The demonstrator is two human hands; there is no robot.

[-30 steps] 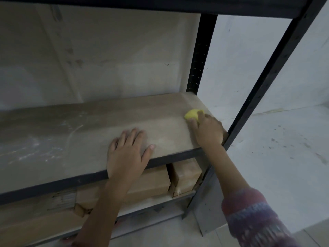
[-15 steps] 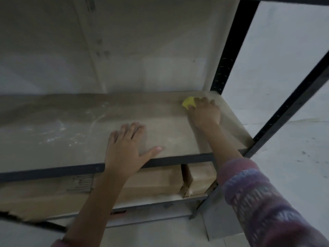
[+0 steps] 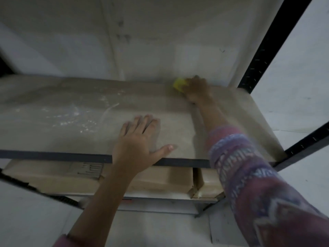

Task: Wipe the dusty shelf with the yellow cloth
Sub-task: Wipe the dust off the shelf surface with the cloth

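Head view: only cam, looked down on the rack; edges blurred.
R hand (image 3: 196,89): reached to rear of shelf, near back-right corner. Fingers bunched over the cloth and gripped it, as far as blur allowed.
Cloth (image 3: 179,84): yellow, wadded small, on the board at its back edge, close to the wall (image 3: 160,41). Only the left part showed past the fingers.
L hand (image 3: 138,145): flat, palm down on the board by the front lip. Fingers straight and spread, thumb out to the right. Held nothing, prob. bracing.
Shelf (image 3: 53,125): pale board in a dark frame, task surface.
Dust (image 3: 76,118): white streaks and specks at left-centre, not wiped yet.
Done (judged): right end by the R hand looked more even, fewer marks, so approx. that part had been gone over. Low light, not certain.
Left (judged): centre and whole left side, plus the patch under the L hand. Task looked less than half done.
Sleeve (image 3: 249,175): patterned purple-pink, on the R arm; L forearm mostly bare.
Count, hands: 2.
Count, cloths: 1.
Count, boards: 2 seen, the wiped one and a lower one.
Count, boxes: 2 made out under the board, big box (image 3: 160,180) and small box (image 3: 208,182), side by side. Could not tell if more sat behind.
Count, black posts: 2 at right, back post (image 3: 263,56) and front post (image 3: 306,145).
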